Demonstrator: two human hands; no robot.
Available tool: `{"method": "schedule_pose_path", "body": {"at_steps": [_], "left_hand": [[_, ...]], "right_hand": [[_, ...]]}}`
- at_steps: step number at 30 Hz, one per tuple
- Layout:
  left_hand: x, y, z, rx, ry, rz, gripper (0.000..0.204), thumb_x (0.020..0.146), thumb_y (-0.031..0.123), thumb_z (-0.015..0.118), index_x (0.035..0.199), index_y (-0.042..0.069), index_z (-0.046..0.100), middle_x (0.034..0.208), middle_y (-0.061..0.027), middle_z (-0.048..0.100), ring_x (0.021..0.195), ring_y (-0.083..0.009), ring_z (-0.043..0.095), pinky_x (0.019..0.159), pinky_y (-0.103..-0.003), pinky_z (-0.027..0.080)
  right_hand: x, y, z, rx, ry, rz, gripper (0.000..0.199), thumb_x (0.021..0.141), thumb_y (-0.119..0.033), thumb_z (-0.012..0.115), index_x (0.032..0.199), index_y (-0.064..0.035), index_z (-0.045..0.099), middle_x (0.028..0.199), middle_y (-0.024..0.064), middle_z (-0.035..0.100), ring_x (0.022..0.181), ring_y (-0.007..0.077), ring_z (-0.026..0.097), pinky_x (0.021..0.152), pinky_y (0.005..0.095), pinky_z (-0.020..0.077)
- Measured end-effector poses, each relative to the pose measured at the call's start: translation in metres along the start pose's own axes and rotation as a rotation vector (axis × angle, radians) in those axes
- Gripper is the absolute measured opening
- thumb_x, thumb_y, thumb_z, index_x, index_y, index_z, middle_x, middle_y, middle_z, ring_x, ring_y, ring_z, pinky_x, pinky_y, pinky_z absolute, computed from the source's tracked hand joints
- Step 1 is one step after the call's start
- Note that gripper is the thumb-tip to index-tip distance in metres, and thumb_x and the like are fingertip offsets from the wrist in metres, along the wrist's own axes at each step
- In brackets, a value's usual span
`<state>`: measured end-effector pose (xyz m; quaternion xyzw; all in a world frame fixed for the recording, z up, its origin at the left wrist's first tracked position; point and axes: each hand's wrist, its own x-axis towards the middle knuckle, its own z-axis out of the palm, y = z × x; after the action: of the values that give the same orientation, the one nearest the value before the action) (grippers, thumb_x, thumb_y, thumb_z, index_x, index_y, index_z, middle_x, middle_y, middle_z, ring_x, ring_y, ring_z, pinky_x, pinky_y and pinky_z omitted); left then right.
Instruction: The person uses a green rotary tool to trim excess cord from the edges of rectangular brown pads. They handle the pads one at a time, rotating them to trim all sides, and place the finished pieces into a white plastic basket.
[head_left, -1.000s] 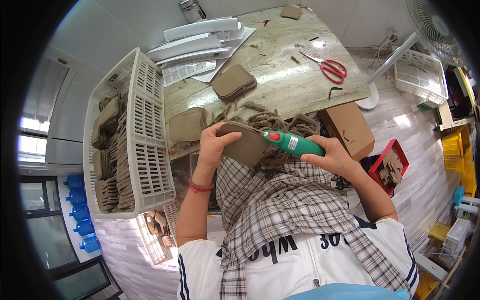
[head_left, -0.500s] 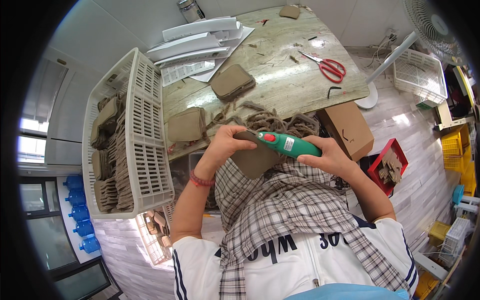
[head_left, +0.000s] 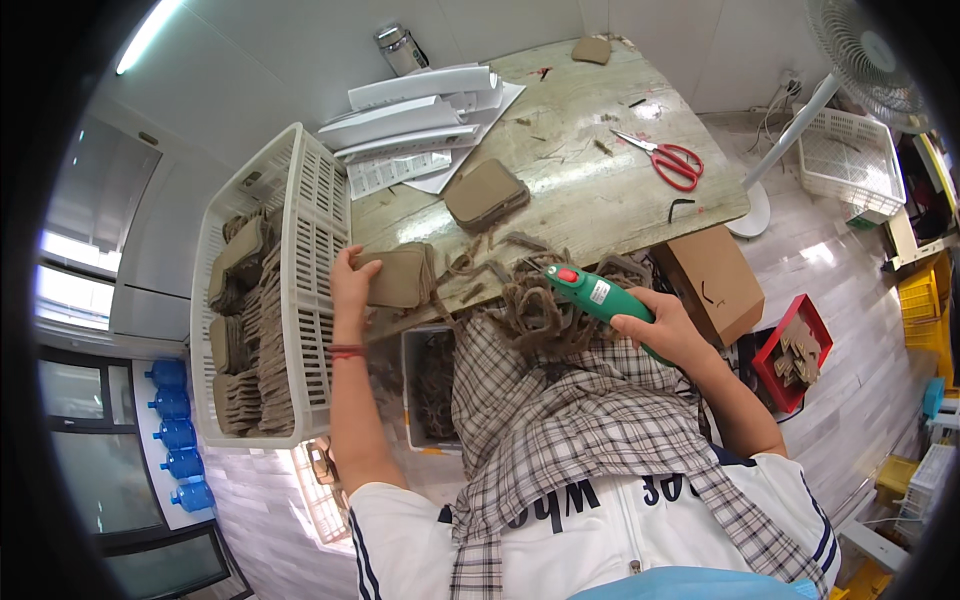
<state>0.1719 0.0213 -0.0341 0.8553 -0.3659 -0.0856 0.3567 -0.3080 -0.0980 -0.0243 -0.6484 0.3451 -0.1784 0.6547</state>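
My left hand is at the left edge of a stack of brown rounded pads on the table's near left corner. Its thumb lies over the top pad and its fingers curl round the outer side, partly hidden. My right hand is wrapped round a green handheld electric cutting tool with a red switch. The tool's thin metal tip points up and left, over a heap of brown trimmed strips at the table edge and my lap. Another stack of brown pads lies farther back.
A white slatted crate full of brown pads stands at the left. Papers, red-handled scissors and a hex key lie on the table. A cardboard box and red tray are at the right.
My left hand has moved left with the brown pad from the tool's tip to the stack. My right hand has lowered slightly, still holding the tool. The view has shifted a little.
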Motion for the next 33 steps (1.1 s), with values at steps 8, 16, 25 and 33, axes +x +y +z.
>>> {"method": "schedule_pose_path", "body": {"at_steps": [8, 16, 25, 33], "left_hand": [[0.039, 0.092, 0.151, 0.497, 0.047, 0.596, 0.058, 0.081, 0.033, 0.068, 0.128, 0.003, 0.052, 0.134, -0.0169, 0.048, 0.136, -0.0374, 0.029, 0.107, -0.057, 0.024], [-0.007, 0.116, 0.161, 0.241, 0.045, 0.333, 0.058, 0.063, 0.029, 0.084, 0.107, 0.003, 0.056, 0.111, -0.0129, 0.056, 0.112, -0.0321, 0.046, 0.100, -0.045, 0.031], [-0.066, 0.123, 0.152, -1.463, -0.009, -0.240, 0.027, 0.086, 0.001, 0.067, 0.108, 0.003, 0.050, 0.103, -0.0062, 0.062, 0.093, -0.0199, 0.062, 0.081, -0.034, 0.054], [-0.102, 0.183, 0.151, -1.713, 0.082, -0.189, 0.041, 0.085, -0.009, 0.062, 0.121, 0.004, 0.047, 0.116, -0.0065, 0.058, 0.107, -0.0216, 0.058, 0.094, -0.036, 0.050]], "right_hand": [[-0.003, 0.010, -0.002, -0.018, 0.109, 0.001, 0.037, 0.085, -0.030, 0.071, 0.105, 0.0000, 0.064, 0.073, 0.0031, 0.064, 0.059, 0.0075, 0.057, 0.056, 0.0246, 0.0469], [-0.007, 0.012, -0.007, -0.042, 0.192, 0.001, 0.033, 0.085, -0.029, 0.071, 0.101, -0.0004, 0.065, 0.071, 0.0026, 0.063, 0.058, 0.0070, 0.056, 0.053, 0.0238, 0.0450], [-0.001, 0.003, 0.011, -0.123, 0.273, -0.095, 0.036, 0.084, -0.029, 0.072, 0.105, -0.0004, 0.064, 0.073, 0.0040, 0.062, 0.064, 0.0078, 0.057, 0.058, 0.0255, 0.0467], [-0.004, -0.013, 0.022, -0.090, 0.318, -0.111, 0.039, 0.084, -0.028, 0.072, 0.109, 0.0002, 0.062, 0.073, 0.0052, 0.063, 0.061, 0.0085, 0.059, 0.057, 0.0251, 0.0475]]}}
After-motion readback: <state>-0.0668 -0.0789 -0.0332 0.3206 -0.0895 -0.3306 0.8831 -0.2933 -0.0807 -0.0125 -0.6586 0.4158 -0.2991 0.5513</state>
